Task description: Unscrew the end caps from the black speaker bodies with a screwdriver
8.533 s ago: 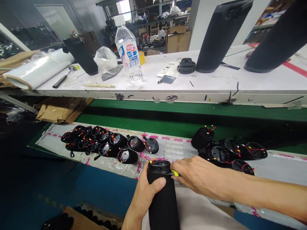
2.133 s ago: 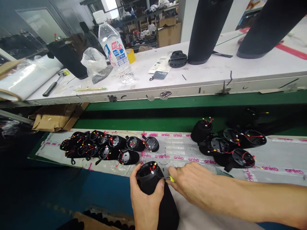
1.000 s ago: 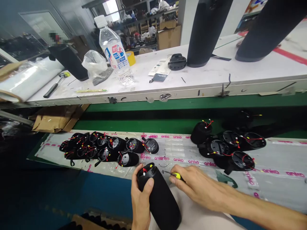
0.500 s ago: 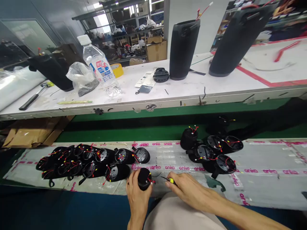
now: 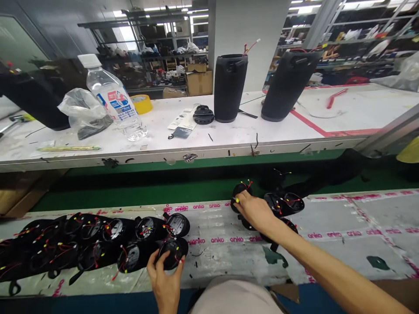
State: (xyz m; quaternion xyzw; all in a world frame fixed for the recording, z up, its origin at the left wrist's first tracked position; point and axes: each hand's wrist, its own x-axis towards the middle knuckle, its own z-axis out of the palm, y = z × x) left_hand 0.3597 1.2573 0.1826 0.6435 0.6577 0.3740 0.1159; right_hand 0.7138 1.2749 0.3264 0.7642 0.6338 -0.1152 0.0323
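Observation:
My left hand [image 5: 166, 277] curls its fingers around the rim of a black cylindrical speaker housing [image 5: 181, 252], at the right end of the left-hand group. That housing has an open end showing a dark inside and thin wires. Across the board, my right hand [image 5: 257, 213] is at another black speaker housing [image 5: 241, 190], with red wires at its top. A small tool with a yellow part [image 5: 237, 199] sticks out from the right fingers; its tip is hidden. Whether those fingers also grip the housing, I cannot tell.
Several wired housings [image 5: 118, 229] lie in rows to the left; a few more [image 5: 293, 202] sit right. The taped board [image 5: 216, 257] lies below a white shelf [image 5: 157, 146] bearing a water bottle [image 5: 119, 107], yellow tape [image 5: 142, 104] and tall black speakers [image 5: 231, 89].
My left hand has brought its housing beside the left-hand group, its open end now facing up. My right hand has moved away to a housing farther back. The camera view has shifted.

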